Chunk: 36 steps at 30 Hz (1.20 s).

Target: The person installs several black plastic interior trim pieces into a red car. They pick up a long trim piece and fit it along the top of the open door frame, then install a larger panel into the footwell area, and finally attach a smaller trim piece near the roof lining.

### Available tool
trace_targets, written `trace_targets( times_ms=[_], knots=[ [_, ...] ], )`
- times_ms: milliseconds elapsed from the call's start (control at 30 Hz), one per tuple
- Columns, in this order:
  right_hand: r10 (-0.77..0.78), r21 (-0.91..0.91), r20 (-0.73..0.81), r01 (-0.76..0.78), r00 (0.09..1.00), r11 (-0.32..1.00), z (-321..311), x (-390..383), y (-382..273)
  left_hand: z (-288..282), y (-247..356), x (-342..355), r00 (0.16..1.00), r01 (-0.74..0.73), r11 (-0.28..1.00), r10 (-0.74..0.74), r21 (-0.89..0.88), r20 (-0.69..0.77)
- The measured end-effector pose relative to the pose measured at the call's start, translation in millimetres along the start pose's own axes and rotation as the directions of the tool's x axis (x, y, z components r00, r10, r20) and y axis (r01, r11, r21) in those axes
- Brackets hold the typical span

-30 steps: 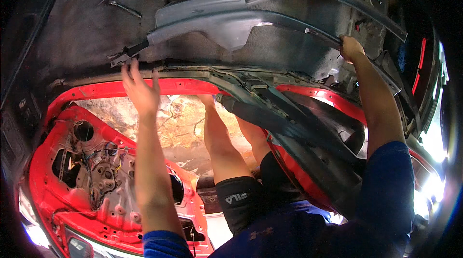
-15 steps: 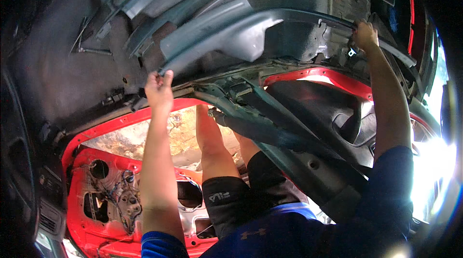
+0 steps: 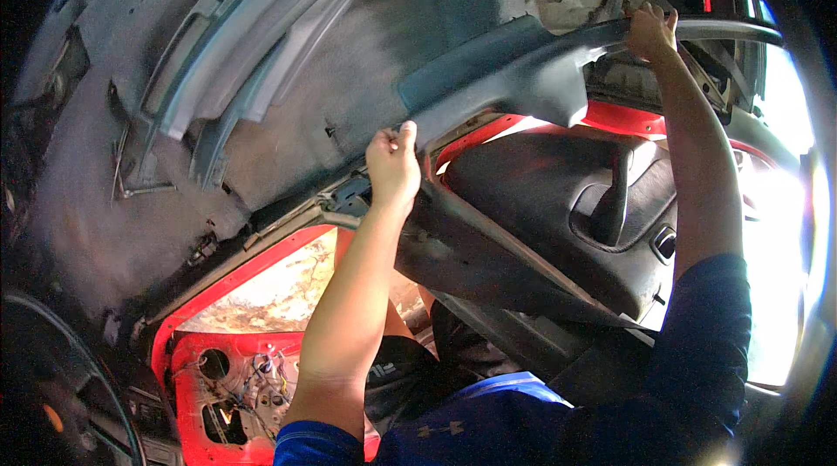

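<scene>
A long dark grey plastic car trim panel (image 3: pixel 523 74) with a broad flap is held up between my two hands. My left hand (image 3: pixel 394 165) is closed on its near left end, thumb up. Farther along, my right hand (image 3: pixel 654 33) grips the same panel toward its right part, fingers over the edge. The panel's right end reaches out past my right hand. It lies above the red-edged door opening, in front of a black door card (image 3: pixel 540 178).
More curved grey trim strips (image 3: pixel 253 56) lie on the bare car floor to the left, near a thin L-shaped metal tool (image 3: pixel 144 190). A dark pillar (image 3: pixel 497 292) slants across the middle. The stripped red door (image 3: pixel 288 357) with exposed wiring and a steering wheel (image 3: pixel 74 370) are lower left.
My view has turned toward the right. The panel has shifted right and nearer the rear door opening, still in both hands. The steering wheel now shows at lower left.
</scene>
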State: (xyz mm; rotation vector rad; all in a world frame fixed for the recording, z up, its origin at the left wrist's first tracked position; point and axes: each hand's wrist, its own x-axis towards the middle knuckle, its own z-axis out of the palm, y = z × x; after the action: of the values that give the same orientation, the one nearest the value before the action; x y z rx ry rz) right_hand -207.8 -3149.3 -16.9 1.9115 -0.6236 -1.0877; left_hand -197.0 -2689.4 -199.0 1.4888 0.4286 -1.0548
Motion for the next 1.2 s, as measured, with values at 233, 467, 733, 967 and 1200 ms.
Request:
trace_targets(
  times_ms=[233,467,733,967,1200],
  knots=[
    [0.084,-0.062,0.108,-0.078,0.991,0.995,46,2,30,70,-2,-2,0.920,0.316,0.940,-0.271,-0.127,0.285],
    [0.146,0.003,0.126,-0.147,0.981,0.989,90,10,48,90,-15,15,0.875,0.320,0.947,-0.280,-0.036,0.395],
    [0.132,0.022,0.107,-0.135,0.985,0.991,146,18,48,112,-40,30,0.834,0.369,0.926,-0.295,-0.075,0.466],
    [0.164,0.122,0.294,-0.207,0.942,0.971,182,7,22,122,-58,38,0.849,0.277,0.961,-0.251,0.012,0.465],
    [0.087,0.463,0.538,-0.380,0.839,0.801,191,-38,-86,169,-84,41,0.914,0.062,0.980,-0.132,0.188,0.384]
  ],
)
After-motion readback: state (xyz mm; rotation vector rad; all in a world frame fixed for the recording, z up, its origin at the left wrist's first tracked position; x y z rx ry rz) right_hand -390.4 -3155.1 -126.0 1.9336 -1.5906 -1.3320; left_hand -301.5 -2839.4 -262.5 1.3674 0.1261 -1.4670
